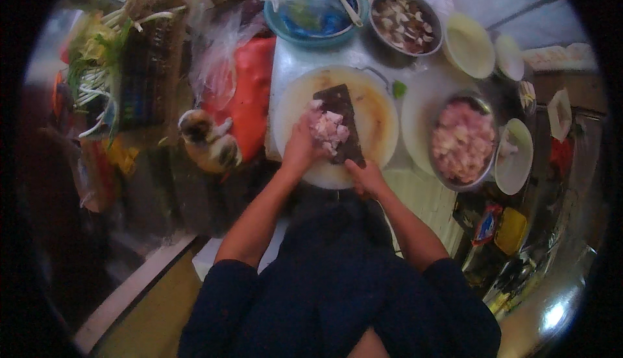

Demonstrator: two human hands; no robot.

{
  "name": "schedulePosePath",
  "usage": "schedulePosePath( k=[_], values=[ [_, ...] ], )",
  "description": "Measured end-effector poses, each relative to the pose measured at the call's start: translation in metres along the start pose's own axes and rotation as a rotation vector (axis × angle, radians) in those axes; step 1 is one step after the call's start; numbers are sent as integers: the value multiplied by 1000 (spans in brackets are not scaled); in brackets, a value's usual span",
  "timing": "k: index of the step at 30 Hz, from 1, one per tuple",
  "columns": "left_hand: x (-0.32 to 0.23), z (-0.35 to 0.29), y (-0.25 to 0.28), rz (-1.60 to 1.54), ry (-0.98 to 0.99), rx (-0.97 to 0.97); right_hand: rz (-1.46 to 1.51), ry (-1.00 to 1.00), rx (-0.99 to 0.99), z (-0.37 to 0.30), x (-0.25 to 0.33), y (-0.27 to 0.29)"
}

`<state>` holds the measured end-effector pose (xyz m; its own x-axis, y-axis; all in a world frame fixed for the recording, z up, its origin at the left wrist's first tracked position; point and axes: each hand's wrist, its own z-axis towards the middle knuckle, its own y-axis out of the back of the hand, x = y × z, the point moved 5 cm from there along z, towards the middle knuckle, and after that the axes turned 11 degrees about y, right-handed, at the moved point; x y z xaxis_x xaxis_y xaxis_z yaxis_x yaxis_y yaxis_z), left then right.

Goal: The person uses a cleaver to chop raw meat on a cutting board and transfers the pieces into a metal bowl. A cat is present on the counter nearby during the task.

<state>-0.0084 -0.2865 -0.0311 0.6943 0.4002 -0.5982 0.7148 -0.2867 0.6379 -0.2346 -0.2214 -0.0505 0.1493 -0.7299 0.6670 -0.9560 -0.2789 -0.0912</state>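
Round board [378, 108], dark cleaver [351, 136] over its centre, chopped meat [331, 131] on the blade.
The cleaver looks stiff and heavy, best held at five o'clock, where the right hand [368, 178] grips it; the meat, likely soft and slippery, suits cupping from nine o'clock, where the left hand [300, 142] curls fingers against it, how tightly I cannot tell.

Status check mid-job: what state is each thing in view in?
Board: stained brown in places
Cleaver: broad side up, over the board
Meat: raw-looking chunks, on the cleaver
Left hand: cupped against the meat
Right hand: gripping the cleaver
Right bowl: heaped with meat chunks
Upper bowl: holding pale slices
Cream bowl: upright, uncovered
Basin: holding a clear bag
Greens: heaped loosely
Cat: posture unclear
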Motion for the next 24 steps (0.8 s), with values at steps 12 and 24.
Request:
schedulePosePath(
  k=[12, 24],
  values=[
    [-23, -21, 12, 15, -87, 47, 455, -146, 175, -24, -36, -13],
    [-240, -53, -48, -65, -508, 405, 848, 152, -131, -138, -42, 94]
  ],
)
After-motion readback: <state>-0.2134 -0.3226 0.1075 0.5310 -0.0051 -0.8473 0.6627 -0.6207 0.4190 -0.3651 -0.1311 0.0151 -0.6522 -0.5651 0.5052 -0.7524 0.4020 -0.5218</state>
